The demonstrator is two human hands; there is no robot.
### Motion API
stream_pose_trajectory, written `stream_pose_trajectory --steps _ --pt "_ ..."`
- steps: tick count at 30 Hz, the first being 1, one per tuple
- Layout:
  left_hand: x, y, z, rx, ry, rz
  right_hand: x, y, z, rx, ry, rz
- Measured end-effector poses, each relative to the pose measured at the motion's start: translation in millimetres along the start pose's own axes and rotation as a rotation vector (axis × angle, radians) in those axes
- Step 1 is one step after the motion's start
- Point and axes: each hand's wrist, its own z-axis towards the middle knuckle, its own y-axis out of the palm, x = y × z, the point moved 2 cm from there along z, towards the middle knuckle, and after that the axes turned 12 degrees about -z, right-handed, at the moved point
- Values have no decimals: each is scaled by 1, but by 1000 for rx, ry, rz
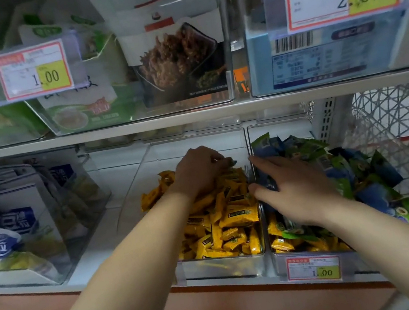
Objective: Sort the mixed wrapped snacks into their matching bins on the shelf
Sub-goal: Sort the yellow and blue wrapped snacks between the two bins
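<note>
Two clear bins stand side by side on the lower shelf. The left bin (218,270) holds a heap of yellow wrapped snacks (236,217). My left hand (199,172) reaches into its back part, fingers closed on a green wrapped snack (230,162). The right bin (251,146) holds blue and green wrapped snacks (358,168) piled over some yellow ones (282,245) at the front. My right hand (291,188) lies at that bin's left side, thumb and fingers around a blue wrapped snack (268,184) by the divider wall.
A price tag (313,268) hangs on the right bin's front. A white wire basket (397,126) stands at the far right. Clear bins with blue and white bags (11,229) fill the left. The upper shelf (191,116) carries boxed goods just above my hands.
</note>
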Motion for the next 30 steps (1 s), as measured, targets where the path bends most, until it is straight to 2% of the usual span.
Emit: stream_pose_trajectory --steps 3,6,8,11,14,18,21,23,24,26,28,30 --pt "4 -29 -23 63 20 -164 -3 -9 -5 73 1 -8" --pt "23 -48 -56 102 0 -342 -13 -27 -11 278 -63 54" --pt "36 -50 -81 56 19 -528 -22 -32 -17 341 -93 216" --pt "50 -50 -113 -76 38 -704 -37 -30 -29 270 -137 480" --pt "49 -44 -131 -196 29 -785 -41 -30 -38 280 -202 425" --pt "32 -41 -136 -234 37 -673 -20 -35 -36 317 -163 384" --pt "19 -49 -123 -129 57 -495 7 -46 -31 528 -85 292" --pt "12 -51 -107 -71 61 -370 22 -45 -27 584 -12 138" --pt "8 -50 -98 -45 51 -330 28 -41 -24 556 22 44" --pt "2 -48 -77 -8 28 -233 32 -29 -18 393 71 -108" --pt "-1 -44 -54 5 14 -160 30 -20 -14 262 99 -167" --pt "-1 -36 -32 -1 28 -105 21 -22 -10 306 112 -150"
